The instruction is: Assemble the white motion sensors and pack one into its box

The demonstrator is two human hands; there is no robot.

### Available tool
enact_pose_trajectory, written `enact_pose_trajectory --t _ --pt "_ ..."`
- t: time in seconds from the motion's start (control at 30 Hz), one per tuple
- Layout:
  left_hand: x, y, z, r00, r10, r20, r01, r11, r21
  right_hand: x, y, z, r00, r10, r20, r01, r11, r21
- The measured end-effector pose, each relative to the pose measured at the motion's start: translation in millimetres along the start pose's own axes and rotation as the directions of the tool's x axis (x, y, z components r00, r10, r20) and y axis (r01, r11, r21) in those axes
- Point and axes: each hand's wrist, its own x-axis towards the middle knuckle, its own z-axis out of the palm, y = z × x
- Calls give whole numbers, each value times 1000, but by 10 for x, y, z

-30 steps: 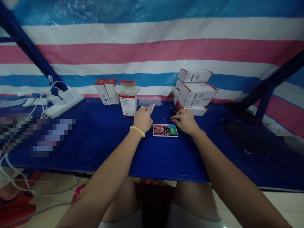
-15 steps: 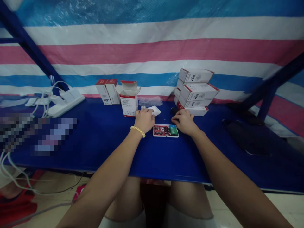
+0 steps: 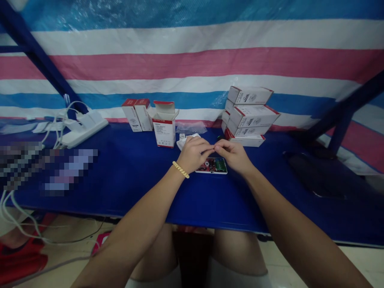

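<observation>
My left hand [image 3: 196, 152] and my right hand [image 3: 232, 154] meet fingertip to fingertip above an opened device. Both are closed in a pinch; whatever is between the fingertips is too small to make out. Below them lies the device [image 3: 220, 165], a white casing with a red circuit board and a green part at its right end, partly covered by my left hand. Just behind my left hand is a crumpled white paper or bag [image 3: 181, 143]. A small dark object [image 3: 220, 138] shows behind my right hand.
Behind stand an open carton [image 3: 164, 130], two closed boxes [image 3: 135, 116] and a clear plastic bag [image 3: 192, 128]. Several white-and-red boxes [image 3: 250, 116] are stacked right of centre. A power strip [image 3: 85, 130] with cables lies left; a dark flat item [image 3: 315, 176] lies right.
My left hand has moved right, away from the white paper, and my right hand has moved slightly left. Their fingertips now meet over the device.
</observation>
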Motion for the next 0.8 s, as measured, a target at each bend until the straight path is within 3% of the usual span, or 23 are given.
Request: enact_pose_trajectory --t 0.13,0.23,0.33,0.4,0.53,0.6,0.7,0.8 --pt "-6 4 -21 1000 -6 19 6 1000 -4 0 -15 6 1000 -16 11 17 996 -92" --pt "2 -16 -39 997 -72 2 72 997 -16 11 23 -75 998 -21 -52 0 928 -372" --pt "14 -88 -53 981 -191 -37 190 981 -34 19 130 -255 970 63 -234 -202 747 -634" --pt "18 -144 -62 959 -279 -47 278 960 -18 19 220 -389 926 160 -342 -363 629 -688" --pt "19 -200 -63 936 -348 -53 350 936 30 14 354 -529 859 371 -353 -504 488 -712" --pt "14 -200 -48 945 -321 -57 322 947 13 17 382 -527 852 429 -301 -500 491 -714" --pt "4 -193 -20 959 -280 -53 278 960 -28 30 386 -500 866 418 -274 -482 551 -681" --pt "-1 -196 -9 962 -267 -58 265 963 -44 44 348 -489 888 371 -271 -459 693 -555"
